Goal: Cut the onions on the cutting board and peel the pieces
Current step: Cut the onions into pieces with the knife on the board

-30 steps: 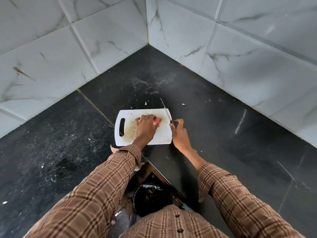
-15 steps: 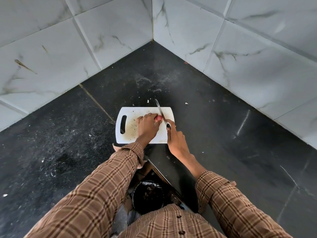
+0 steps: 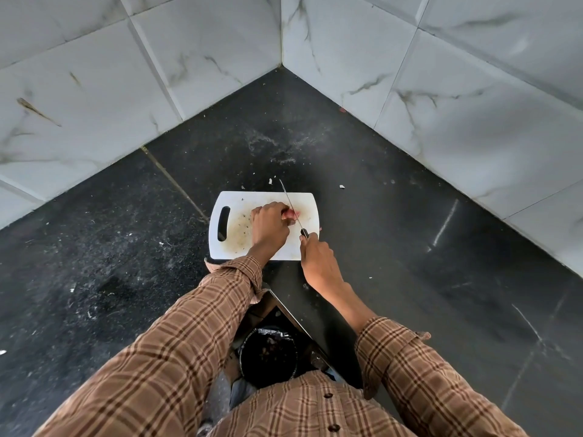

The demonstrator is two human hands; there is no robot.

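Both arms reach forward from plaid sleeves over the dark surface (image 3: 410, 184). The left hand (image 3: 268, 227) lies knuckles-up on the white cutting board (image 3: 233, 244), fingers curled down over a reddish onion piece (image 3: 291, 213) near the board's right half. The right hand (image 3: 317, 260) grips the handle of a knife (image 3: 291, 206), its thin blade angled away across the onion, the tip reaching just past the board's far edge. The left hand's fingers cover most of the onion, so its shape and cut are hard to make out. The knife handle is almost wholly hidden inside the right hand. Small pale scraps lie beyond the board.
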